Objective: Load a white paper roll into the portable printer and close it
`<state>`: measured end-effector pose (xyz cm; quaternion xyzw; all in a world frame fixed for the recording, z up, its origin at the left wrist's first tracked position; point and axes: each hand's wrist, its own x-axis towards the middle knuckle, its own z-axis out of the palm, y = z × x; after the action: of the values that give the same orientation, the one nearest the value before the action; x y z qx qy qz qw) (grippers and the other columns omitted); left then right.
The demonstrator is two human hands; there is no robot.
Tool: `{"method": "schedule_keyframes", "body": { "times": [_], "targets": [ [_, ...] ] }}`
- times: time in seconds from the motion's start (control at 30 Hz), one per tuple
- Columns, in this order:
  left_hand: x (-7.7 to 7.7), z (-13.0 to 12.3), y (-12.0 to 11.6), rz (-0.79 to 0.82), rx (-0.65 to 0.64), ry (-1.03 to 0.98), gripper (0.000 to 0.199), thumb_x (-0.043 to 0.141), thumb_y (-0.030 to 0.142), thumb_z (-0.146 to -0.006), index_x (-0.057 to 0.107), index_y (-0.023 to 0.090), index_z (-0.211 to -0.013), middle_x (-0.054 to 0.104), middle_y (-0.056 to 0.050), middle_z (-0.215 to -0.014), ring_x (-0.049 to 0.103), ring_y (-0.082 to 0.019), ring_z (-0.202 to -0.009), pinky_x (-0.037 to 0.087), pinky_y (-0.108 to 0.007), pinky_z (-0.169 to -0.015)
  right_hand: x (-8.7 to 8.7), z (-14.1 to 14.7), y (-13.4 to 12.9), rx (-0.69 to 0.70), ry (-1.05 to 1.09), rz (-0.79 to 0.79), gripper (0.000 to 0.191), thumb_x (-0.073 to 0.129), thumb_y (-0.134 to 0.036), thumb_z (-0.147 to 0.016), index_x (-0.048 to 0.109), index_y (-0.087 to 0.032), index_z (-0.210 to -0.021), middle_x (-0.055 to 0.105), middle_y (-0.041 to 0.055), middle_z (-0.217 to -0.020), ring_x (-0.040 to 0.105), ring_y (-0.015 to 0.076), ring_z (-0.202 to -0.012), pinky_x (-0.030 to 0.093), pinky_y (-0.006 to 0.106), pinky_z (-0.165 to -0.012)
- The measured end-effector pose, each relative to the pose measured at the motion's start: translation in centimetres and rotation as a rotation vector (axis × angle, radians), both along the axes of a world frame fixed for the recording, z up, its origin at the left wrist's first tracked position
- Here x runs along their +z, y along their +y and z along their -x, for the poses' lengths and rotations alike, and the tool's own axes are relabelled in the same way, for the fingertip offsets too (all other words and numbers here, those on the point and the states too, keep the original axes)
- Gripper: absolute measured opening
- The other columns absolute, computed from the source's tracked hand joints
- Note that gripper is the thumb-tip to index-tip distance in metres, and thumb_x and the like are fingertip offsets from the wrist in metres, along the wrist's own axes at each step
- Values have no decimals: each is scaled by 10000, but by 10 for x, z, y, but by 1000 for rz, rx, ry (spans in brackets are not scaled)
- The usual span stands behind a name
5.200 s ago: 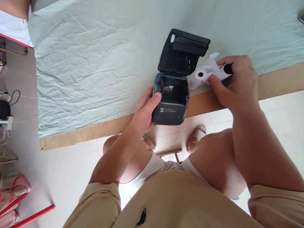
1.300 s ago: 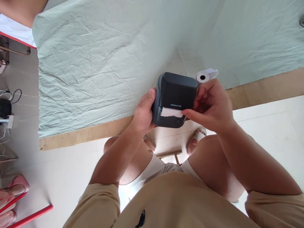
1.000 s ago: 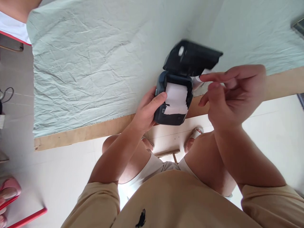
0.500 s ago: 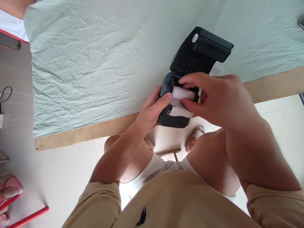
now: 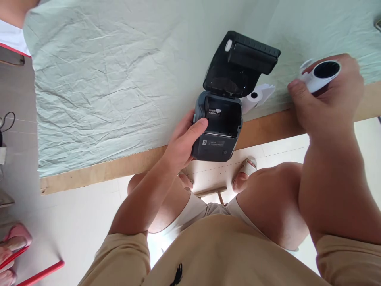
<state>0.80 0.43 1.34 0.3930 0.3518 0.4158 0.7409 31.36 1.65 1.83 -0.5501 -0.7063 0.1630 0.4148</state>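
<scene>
My left hand (image 5: 186,141) grips the left side of a small black printer (image 5: 216,147), its thumb on the rim of the paper bay. The printer's lid (image 5: 238,63) stands raised, and nothing lies in the bay. Off to the right, above the cloth, my right hand (image 5: 330,95) is closed round a white paper roll (image 5: 317,81) with a wide dark core. Between the printer and my right hand, a second white roll (image 5: 253,99) with a small dark core rests on the cloth, partly hidden by the printer.
A pale green cloth (image 5: 113,79) covers the table, whose bare wooden edge (image 5: 104,171) runs in front of me. At the upper left, part of another person's arm (image 5: 18,12) shows. A dark object (image 5: 378,25) sits at the far right edge.
The white roll has come out of the printer's bay and moved right in my right hand. The second roll has come into view. The printer has shifted slightly left in my left hand.
</scene>
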Motion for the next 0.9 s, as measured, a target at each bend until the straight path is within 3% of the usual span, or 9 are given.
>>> {"method": "schedule_keyframes", "body": {
  "times": [0.13, 0.23, 0.33, 0.47, 0.6, 0.7, 0.8, 0.9],
  "targets": [
    [-2, 1, 0, -7, 9, 7, 404, 846, 598, -961, 800, 234, -1131, 871, -39, -955, 871, -253, -826, 664, -316, -610, -3, -14, -6, -55, -18, -57, 460, 682, -669, -1084, 706, -445, -1485, 768, 52, -1323, 792, 404, -1351, 745, 539, -878],
    [-2, 1, 0, -1, 12, 12, 430, 853, 620, -947, 805, 238, -1137, 879, -44, -983, 877, -265, -866, 656, -313, -602, -3, -16, -13, -135, -99, -228, 462, 700, -601, -1084, 682, -455, -1522, 745, 50, -1386, 744, 406, -1407, 680, 628, -1073],
    [-2, 2, 0, 14, -1, 22, 465, 849, 650, -944, 798, 241, -1160, 879, -42, -972, 863, -249, -808, 658, -319, -604, -6, 3, -18, -148, -192, -346, 545, 725, -444, -1053, 626, -440, -1589, 741, 71, -1419, 737, 394, -1378, 620, 648, -1168],
    [-2, 2, -1, -7, -11, 33, 482, 808, 674, -976, 793, 239, -1182, 884, -49, -1013, 870, -248, -836, 667, -316, -618, -15, 36, -10, -31, -257, -249, 690, 800, -362, -967, 564, -394, -1614, 718, 104, -1520, 720, 380, -1434, 623, 620, -1193],
    [-1, 1, -2, 0, 11, 23, 454, 815, 647, -979, 794, 235, -1170, 884, -53, -1022, 887, -279, -948, 666, -314, -625, -28, 43, 8, -59, -242, -48, 589, 860, -444, -935, 642, -337, -1471, 737, 120, -1341, 734, 370, -1294, 634, 604, -1130],
    [0, 1, -2, 17, 11, 30, 506, 830, 687, -955, 782, 232, -1171, 877, -54, -999, 887, -281, -948, 660, -313, -624, -33, 40, 12, -73, -93, 41, 617, 846, -495, -930, 592, -336, -1469, 718, 80, -1203, 749, 313, -1116, 662, 561, -1022],
    [2, 0, -3, 20, 12, 34, 524, 830, 703, -952, 771, 227, -1161, 866, -44, -957, 862, -242, -831, 648, -308, -614, -29, 43, 1, -151, 121, -118, 663, 863, -553, -923, 543, -367, -1473, 668, 45, -1155, 743, 269, -1017, 666, 492, -904],
    [4, -3, -3, 10, 23, 43, 506, 810, 700, -972, 773, 231, -1156, 850, -31, -922, 809, -201, -739, 631, -306, -613, -16, 58, -18, -119, 200, -318, 502, 867, -610, -952, 639, -376, -1333, 678, 35, -1167, 764, 270, -1041, 659, 465, -870]
  ]
}}
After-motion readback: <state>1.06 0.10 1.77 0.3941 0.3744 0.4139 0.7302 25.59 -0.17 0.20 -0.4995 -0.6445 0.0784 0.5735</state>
